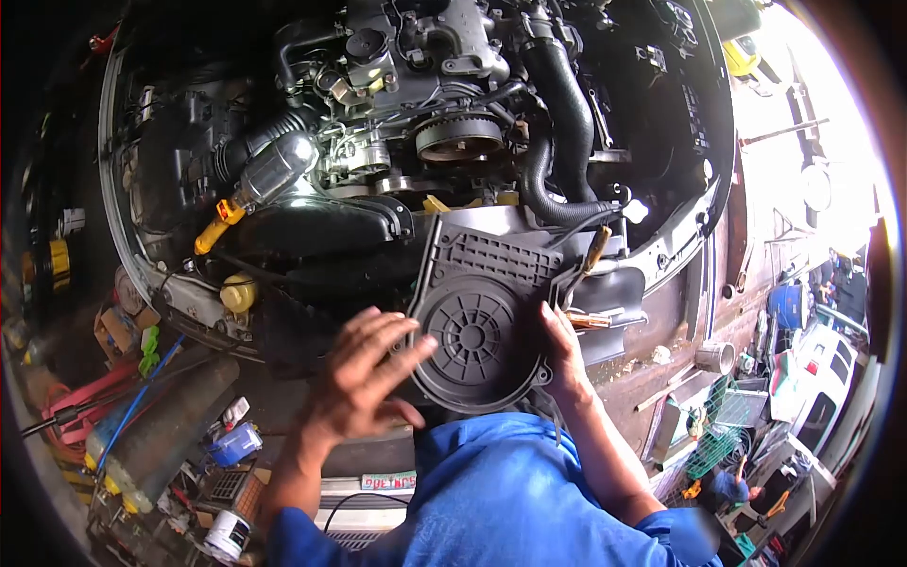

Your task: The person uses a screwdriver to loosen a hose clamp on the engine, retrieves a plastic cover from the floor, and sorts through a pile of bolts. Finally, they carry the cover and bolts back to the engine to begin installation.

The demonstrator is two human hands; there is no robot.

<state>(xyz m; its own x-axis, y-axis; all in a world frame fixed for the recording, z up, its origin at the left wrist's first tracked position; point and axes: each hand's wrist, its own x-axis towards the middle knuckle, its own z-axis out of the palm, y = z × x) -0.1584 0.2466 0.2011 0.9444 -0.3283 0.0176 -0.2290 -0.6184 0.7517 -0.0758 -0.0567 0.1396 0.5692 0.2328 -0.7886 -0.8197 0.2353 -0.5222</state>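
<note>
A black plastic timing belt cover (472,331), with a round ribbed face and a gridded upper part, is upright in front of my body at the engine bay's front edge. My right hand (567,354) grips it along the right edge, fingers mostly hidden behind. My left hand (364,369) has its fingers spread, overlapping the cover's left rim in this view. Beyond the cover, the engine shows a toothed pulley (460,140). A thick black hose (565,113) runs down to the right of it.
A lit work lamp (274,175) with a yellow handle lies at the bay's left. Yellow-handled tools (597,250) rest beside the cover on the right. A blue box (234,444) and a white bucket (227,536) stand on the cluttered floor. A person (729,487) is farther off at right.
</note>
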